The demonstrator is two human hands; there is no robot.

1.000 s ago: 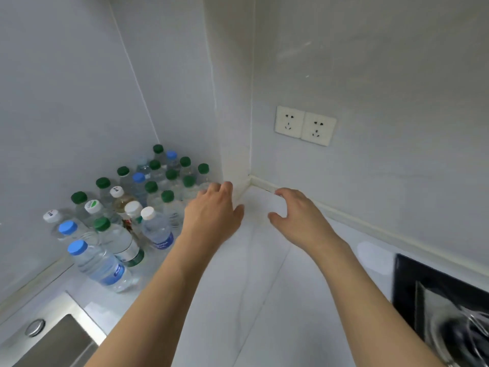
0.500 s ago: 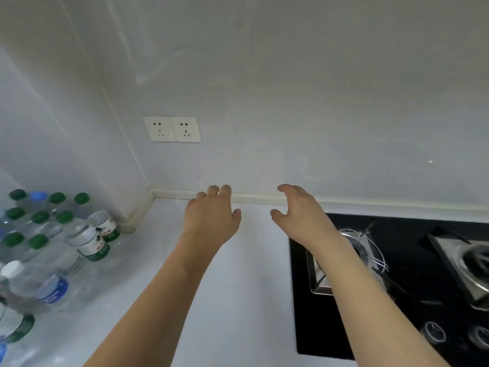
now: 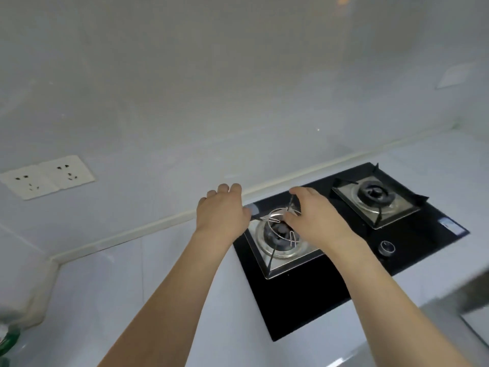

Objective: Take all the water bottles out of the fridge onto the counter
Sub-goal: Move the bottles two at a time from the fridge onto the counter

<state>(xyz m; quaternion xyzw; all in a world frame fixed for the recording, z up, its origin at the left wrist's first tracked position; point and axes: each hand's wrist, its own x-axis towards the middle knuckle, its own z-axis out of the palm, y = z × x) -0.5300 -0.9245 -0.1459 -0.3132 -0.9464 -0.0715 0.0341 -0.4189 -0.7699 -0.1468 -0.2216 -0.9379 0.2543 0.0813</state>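
Both my hands are held out in front of me above the white counter (image 3: 148, 282), empty. My left hand (image 3: 222, 213) hangs with relaxed fingers over the counter's back edge beside the stove. My right hand (image 3: 315, 218) hovers over the left burner, fingers loosely bent, holding nothing. Of the water bottles, only a blurred green-labelled bottle (image 3: 8, 340) shows at the bottom left edge. The fridge is out of view.
A black glass gas stove (image 3: 330, 282) with two burners (image 3: 373, 194) and a knob (image 3: 386, 247) sits in the counter to the right. A double wall socket (image 3: 47, 176) is on the tiled wall at left.
My view has swung right, away from the bottle cluster in the corner, and the stove has come to the centre. Both hands stay empty and outstretched.
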